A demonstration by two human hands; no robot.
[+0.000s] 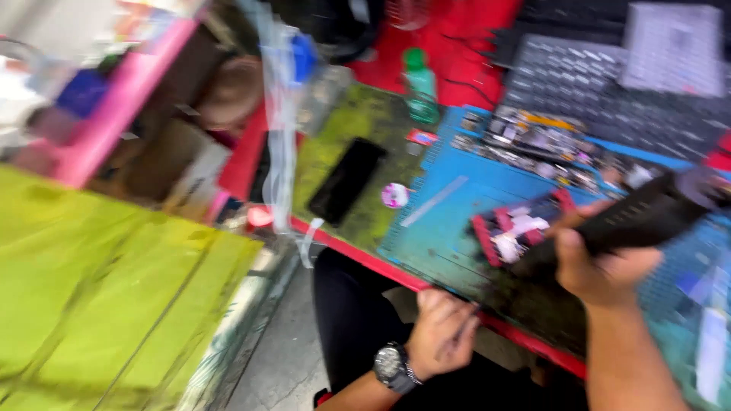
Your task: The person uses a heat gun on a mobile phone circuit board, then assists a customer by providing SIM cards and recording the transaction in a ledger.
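My right hand [601,262] grips a long black handheld tool [647,213] that points down toward a small red clamp holding a white part [512,228] on the blue work mat [442,228]. My left hand [442,331], with a dark wristwatch [392,365] on the wrist, is closed around a thin dark pick-like tool [466,323] at the red front edge of the bench. The whole view is tilted and blurred by motion.
A black phone [346,179] lies on a green mat [358,122] left of the blue mat. A round pink-and-white sticker [394,195], a green bottle [419,80], several small parts at the back and a yellow-green surface [99,289] at left are nearby.
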